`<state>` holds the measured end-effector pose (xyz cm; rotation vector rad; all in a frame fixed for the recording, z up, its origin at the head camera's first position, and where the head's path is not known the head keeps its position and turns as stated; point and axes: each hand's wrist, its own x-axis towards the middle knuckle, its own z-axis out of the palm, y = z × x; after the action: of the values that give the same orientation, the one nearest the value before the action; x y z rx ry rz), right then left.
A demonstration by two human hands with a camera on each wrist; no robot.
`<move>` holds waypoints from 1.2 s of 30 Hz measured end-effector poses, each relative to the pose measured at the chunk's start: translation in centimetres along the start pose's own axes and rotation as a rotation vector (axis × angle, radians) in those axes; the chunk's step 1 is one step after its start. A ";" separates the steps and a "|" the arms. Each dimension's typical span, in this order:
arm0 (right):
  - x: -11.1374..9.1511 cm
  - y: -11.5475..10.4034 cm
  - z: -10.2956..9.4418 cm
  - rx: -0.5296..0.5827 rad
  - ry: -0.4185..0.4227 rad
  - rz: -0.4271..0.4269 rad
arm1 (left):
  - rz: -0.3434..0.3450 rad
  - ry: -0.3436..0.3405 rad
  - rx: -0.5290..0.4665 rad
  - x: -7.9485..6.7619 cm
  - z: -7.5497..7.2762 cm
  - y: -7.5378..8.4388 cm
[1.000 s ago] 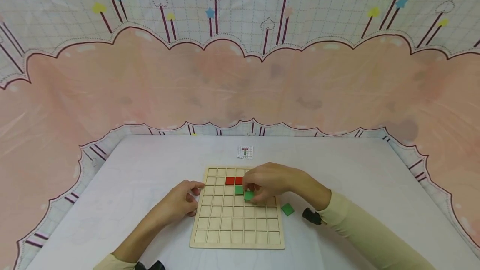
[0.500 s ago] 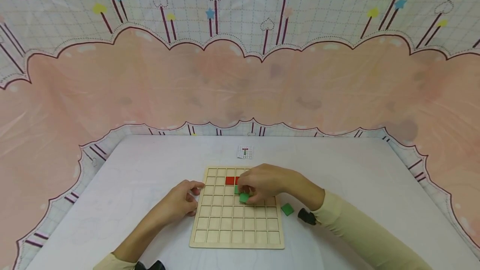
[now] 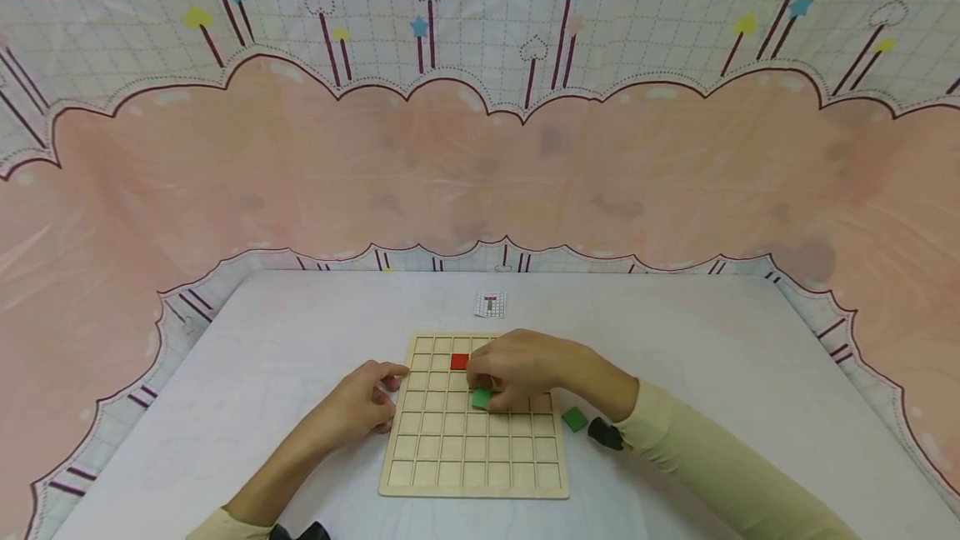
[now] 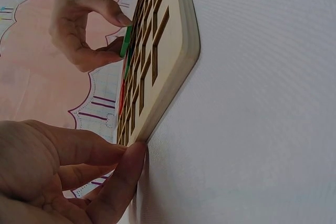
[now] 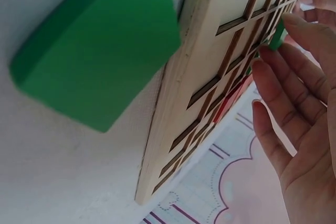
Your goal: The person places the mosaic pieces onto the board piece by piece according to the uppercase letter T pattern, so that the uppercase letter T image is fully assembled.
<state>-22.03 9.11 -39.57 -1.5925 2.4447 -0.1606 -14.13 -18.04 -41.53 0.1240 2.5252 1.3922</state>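
Note:
My right hand (image 3: 517, 369) pinches a green square tile (image 3: 481, 398) between thumb and fingertips, low over the middle of a wooden grid board (image 3: 450, 473). The left wrist view shows this tile (image 4: 126, 41) tilted on edge at the board's surface. A red tile (image 3: 460, 362) lies in a cell beyond the fingers; the hand covers the neighbouring cells. Against the board's left edge rest the fingertips of my left hand (image 3: 356, 407), relaxed and spread along it. Another green tile (image 3: 575, 419) lies loose on the table, right of the board.
A small card (image 3: 491, 305) printed with a grid and a red-and-green T shape lies behind the board. White cloth covers the table (image 3: 300, 315). A patterned curtain (image 3: 480, 173) hangs behind. Black straps (image 3: 604, 433) sit on the wrists.
My right hand has moved left and slightly toward me with the pinched green tile, now covering the second red tile and the green tile below it. My left hand has stayed still.

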 end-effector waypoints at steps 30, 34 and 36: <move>0.1 -0.3 -0.1 -0.034 0.014 -0.030 | -0.002 0.005 -0.005 -0.1 0.1 -0.1; -0.3 -0.1 -0.1 -0.025 0.018 -0.001 | -0.004 0.007 -0.003 -0.1 0.0 0.0; -0.6 0.0 -0.2 -0.017 0.012 0.021 | -0.005 0.007 -0.002 -0.1 0.0 0.1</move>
<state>-21.83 9.65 -39.30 -1.5761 2.4777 -0.1465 -14.06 -18.02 -41.46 0.1124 2.5277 1.3954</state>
